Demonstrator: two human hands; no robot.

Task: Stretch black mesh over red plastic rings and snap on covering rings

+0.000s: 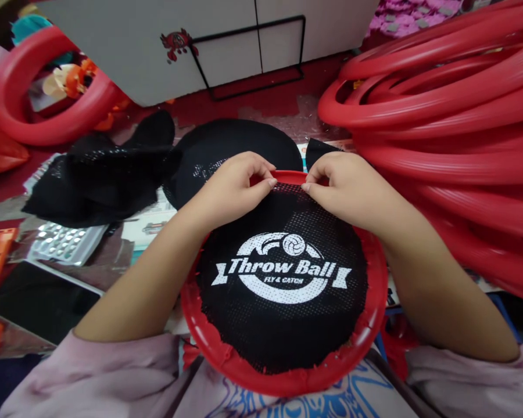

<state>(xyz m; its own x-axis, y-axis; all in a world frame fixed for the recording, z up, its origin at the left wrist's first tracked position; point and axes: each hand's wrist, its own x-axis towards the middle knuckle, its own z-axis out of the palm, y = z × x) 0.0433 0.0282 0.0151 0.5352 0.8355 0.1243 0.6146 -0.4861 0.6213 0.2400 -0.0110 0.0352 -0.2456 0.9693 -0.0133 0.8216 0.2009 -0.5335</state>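
A round red ring rests against my lap, with black mesh fabric stretched across it. White "Throw Ball" lettering is printed on the mesh. At the far rim, my left hand pinches the mesh edge between thumb and fingertips. A short gap to the right, my right hand pinches the same edge. Between the two hands a strip of bare red rim shows. Along the near rim the mesh edge looks uneven, caught on small red pegs.
Behind the ring lie a black mesh disc and crumpled black fabric. Large red rings are stacked at right; another red ring lies at far left. A dark tablet is at left. A white panel stands at the back.
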